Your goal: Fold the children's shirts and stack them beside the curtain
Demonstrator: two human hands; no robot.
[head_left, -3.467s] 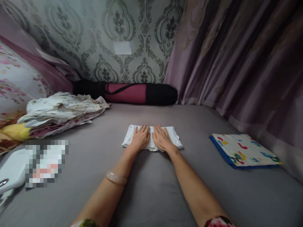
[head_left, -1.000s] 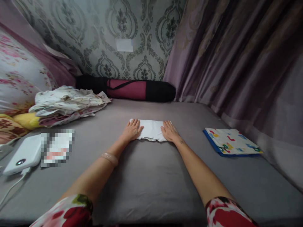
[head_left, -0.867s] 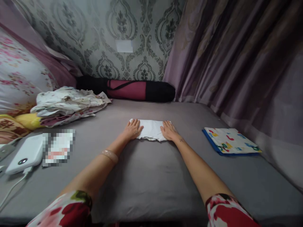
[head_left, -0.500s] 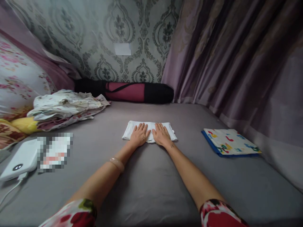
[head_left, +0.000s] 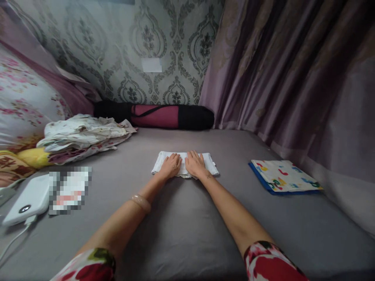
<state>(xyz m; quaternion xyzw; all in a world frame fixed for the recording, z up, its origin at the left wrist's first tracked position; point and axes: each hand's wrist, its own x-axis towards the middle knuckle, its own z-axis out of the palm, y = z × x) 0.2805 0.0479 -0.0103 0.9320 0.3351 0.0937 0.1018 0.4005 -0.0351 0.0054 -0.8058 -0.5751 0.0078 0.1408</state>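
Observation:
A white folded cloth lies flat on the grey bed sheet, with a small tag at its right edge. My left hand rests palm down on its left half, fingers laid out and slightly bent. On the middle and right of the cloth lies my right hand, palm down with the fingers stretched out. Both hands touch the cloth from above without gripping it. A pale bangle circles my left forearm.
To the right lies a folded patterned cloth with a blue underside. Leftward are a white power bank with a cable, a blurred-out item and piled clothes. A red-black long bag lies along the wall.
My right hand has shifted slightly left across the cloth, while the fingers of my left hand have bent a little more. The cloth stays in place. The camera view has tilted slightly up.

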